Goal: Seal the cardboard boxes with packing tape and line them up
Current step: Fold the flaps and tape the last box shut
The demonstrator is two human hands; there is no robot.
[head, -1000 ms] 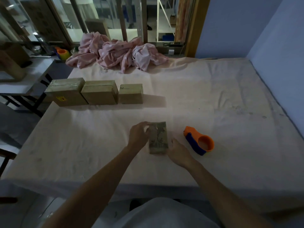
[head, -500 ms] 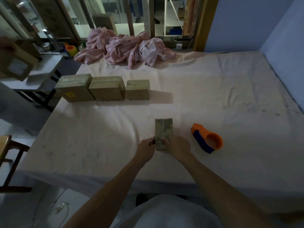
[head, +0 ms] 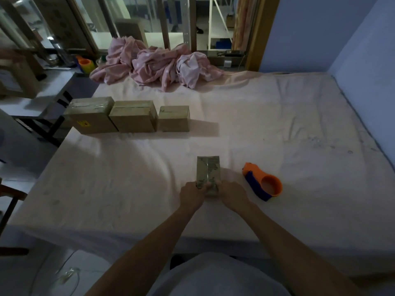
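Observation:
A small printed cardboard box (head: 208,170) lies on the pink sheet in front of me, its long side pointing away. My left hand (head: 191,194) grips its near-left corner and my right hand (head: 230,194) grips its near-right corner; both sets of fingers curl over the near end. An orange and blue tape dispenser (head: 262,181) rests on the sheet just right of my right hand. Three brown boxes stand in a row at the far left: a large one (head: 92,116), a middle one (head: 133,116) and a smaller one (head: 174,118).
The bed (head: 277,129) is covered by a pale pink sheet. A crumpled pink cloth (head: 156,64) lies at its far edge. A blue wall (head: 367,52) bounds the right side. A grey side table (head: 42,99) stands off the left edge.
My left hand slid from the far-left side of the small box down to its near-left corner, and my right hand closed on the near-right corner. The box stayed in place.

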